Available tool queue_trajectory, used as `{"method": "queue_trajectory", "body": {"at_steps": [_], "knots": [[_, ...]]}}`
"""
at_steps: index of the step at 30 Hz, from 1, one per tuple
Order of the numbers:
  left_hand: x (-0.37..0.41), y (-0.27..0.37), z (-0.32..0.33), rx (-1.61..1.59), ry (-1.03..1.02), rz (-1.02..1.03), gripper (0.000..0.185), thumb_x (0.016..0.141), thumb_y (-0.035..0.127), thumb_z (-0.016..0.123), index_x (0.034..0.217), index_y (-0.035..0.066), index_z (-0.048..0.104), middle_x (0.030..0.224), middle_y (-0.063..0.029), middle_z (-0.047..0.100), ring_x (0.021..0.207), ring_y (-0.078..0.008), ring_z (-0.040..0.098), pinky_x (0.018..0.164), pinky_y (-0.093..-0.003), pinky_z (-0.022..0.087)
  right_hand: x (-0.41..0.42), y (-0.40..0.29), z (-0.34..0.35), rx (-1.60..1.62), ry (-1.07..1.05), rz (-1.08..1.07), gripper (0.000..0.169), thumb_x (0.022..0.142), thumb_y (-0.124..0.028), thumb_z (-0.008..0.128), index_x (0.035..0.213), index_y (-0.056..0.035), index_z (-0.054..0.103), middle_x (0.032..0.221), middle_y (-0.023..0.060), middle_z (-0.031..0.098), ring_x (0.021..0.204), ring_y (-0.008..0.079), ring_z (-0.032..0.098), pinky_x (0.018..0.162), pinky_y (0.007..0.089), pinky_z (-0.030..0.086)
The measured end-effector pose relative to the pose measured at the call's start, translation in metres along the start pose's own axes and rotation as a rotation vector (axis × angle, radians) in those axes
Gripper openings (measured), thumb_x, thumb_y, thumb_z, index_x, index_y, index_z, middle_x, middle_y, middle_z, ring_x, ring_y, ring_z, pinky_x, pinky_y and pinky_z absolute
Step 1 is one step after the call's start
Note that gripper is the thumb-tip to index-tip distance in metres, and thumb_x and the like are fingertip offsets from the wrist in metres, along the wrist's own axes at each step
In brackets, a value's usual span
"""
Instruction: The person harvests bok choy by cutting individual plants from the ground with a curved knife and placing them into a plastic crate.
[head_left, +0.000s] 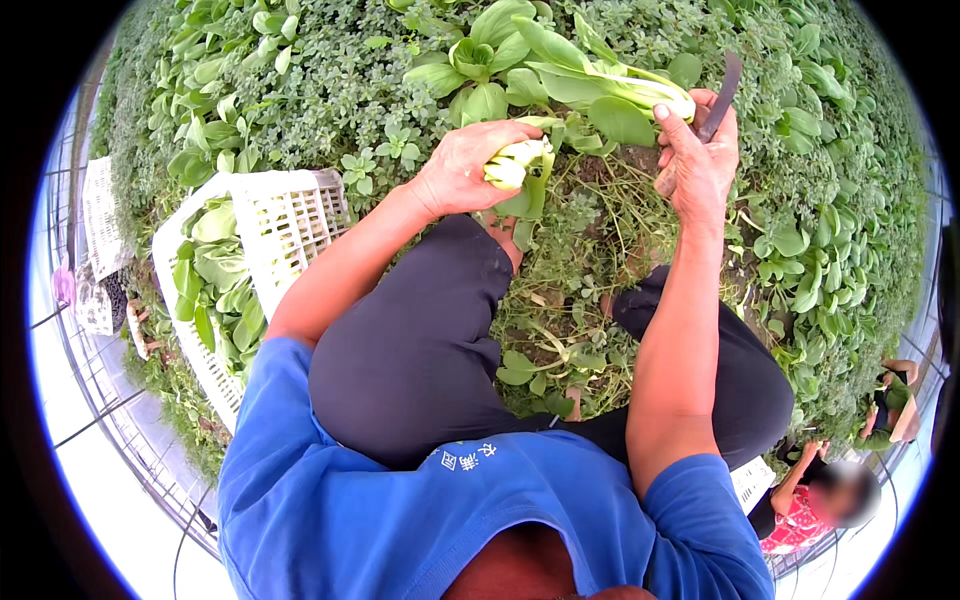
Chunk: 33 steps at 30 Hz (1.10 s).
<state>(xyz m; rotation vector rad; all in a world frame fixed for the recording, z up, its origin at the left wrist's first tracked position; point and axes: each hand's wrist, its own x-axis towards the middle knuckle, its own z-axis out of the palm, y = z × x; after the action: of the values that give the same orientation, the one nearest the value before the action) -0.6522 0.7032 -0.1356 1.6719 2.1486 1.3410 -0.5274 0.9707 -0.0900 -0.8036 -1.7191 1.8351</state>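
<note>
My left hand (469, 166) is closed around several cut bok choy heads (511, 165), their pale bases facing right and some leaves hanging below. In my right hand (701, 154) are a bok choy (626, 88), its base between thumb and fingers and its leaves pointing up and left, and a knife with a dark curved blade (724, 97) pointing up. The knife's handle (666, 180) shows below my fingers. A rooted bok choy (474, 64) grows just above my left hand.
A white plastic crate (281, 214) holding bok choy stands at my left. Leafy plants (817, 255) grow at the right. Loose leaves and stems (551, 360) lie between my knees. Other people (806, 510) are at the lower right; another white crate (105, 217) is far left.
</note>
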Motion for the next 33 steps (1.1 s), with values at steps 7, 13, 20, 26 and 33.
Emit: {"method": "queue_trajectory", "body": {"at_steps": [7,13,20,26,33], "knots": [[0.052,0.108,-0.112,-0.033,0.111,-0.302,0.044,0.089,0.011,0.076,0.131,0.007,0.064,0.114,-0.0024,0.070,0.099,-0.0098,0.064,0.090,-0.0291,0.054,-0.039,-0.115,0.013,-0.254,-0.207,-0.191,0.043,0.086,-0.008,0.085,0.123,-0.0060,0.064,0.109,-0.0001,0.067,0.086,0.0062,0.061,0.074,0.0231,0.051],[0.088,0.168,-0.144,-0.158,-0.175,-0.276,0.050,0.086,0.018,0.079,0.130,0.007,0.061,0.107,-0.0012,0.066,0.098,-0.0097,0.060,0.089,-0.0295,0.051,-0.094,-0.175,0.052,-0.132,-0.445,-0.227,0.044,0.084,-0.019,0.088,0.120,-0.0084,0.064,0.085,-0.0047,0.064,0.068,0.0044,0.057,0.054,0.0209,0.045],[0.059,0.195,-0.164,-0.394,-0.224,-0.256,0.069,0.083,0.013,0.079,0.147,0.008,0.054,0.127,-0.0046,0.067,0.114,-0.0135,0.062,0.100,-0.0316,0.051,-0.120,-0.208,0.044,-0.117,-0.558,-0.201,0.042,0.083,-0.024,0.089,0.115,-0.0092,0.065,0.084,-0.0047,0.063,0.067,0.0044,0.059,0.053,0.0203,0.047],[0.031,0.221,-0.123,-0.610,-0.063,-0.435,0.066,0.081,0.011,0.087,0.140,0.006,0.058,0.122,-0.0037,0.070,0.108,-0.0130,0.065,0.097,-0.0315,0.053,-0.141,-0.182,0.048,0.009,-0.557,-0.145,0.040,0.086,-0.024,0.088,0.114,-0.0075,0.066,0.080,-0.0041,0.063,0.062,0.0042,0.058,0.050,0.0206,0.046],[0.010,0.219,-0.113,-0.528,-0.084,-0.505,0.052,0.082,0.006,0.086,0.130,0.005,0.066,0.114,-0.0016,0.072,0.103,-0.0106,0.066,0.093,-0.0291,0.053,-0.144,-0.181,0.022,-0.266,-0.771,-0.139,0.034,0.093,-0.016,0.074,0.124,-0.0077,0.066,0.082,-0.0027,0.065,0.065,0.0056,0.062,0.050,0.0224,0.046]]}}
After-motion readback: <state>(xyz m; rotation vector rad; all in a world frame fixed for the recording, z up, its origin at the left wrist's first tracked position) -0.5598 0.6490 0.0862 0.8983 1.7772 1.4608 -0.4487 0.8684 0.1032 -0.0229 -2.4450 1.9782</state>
